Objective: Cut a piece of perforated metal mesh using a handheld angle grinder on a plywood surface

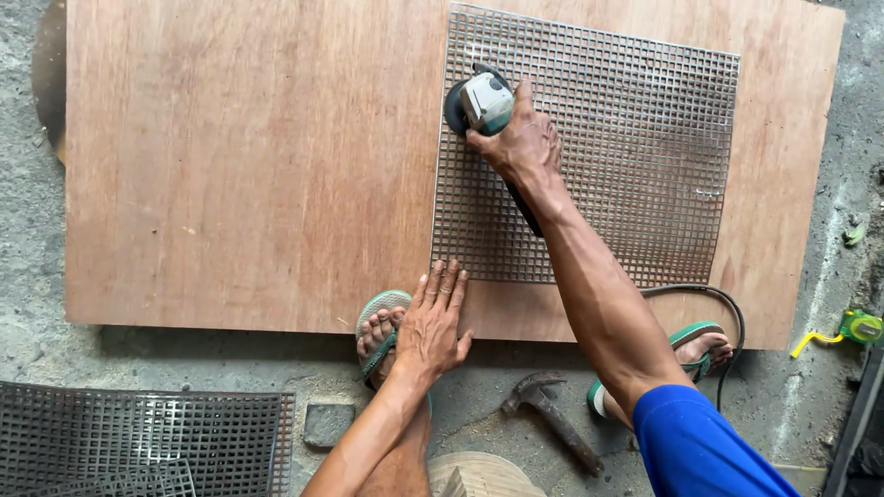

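Observation:
A square sheet of metal grid mesh [635, 147] lies on a large plywood board [249, 166] on the ground. My right hand [520, 143] grips an angle grinder [481, 103] with a pale green body, its disc at the mesh's left edge near the top. My left hand [435, 322] lies flat, fingers spread, on the board's near edge, its fingertips by the mesh's lower left corner. My feet in green sandals [379, 333] stand at the board's near side.
A claw hammer [551, 414] lies on the concrete floor between my feet. More grid mesh [138, 442] lies at lower left. The grinder's black cable [727, 313] loops at the right. A yellow-green tape measure [856, 327] sits at far right.

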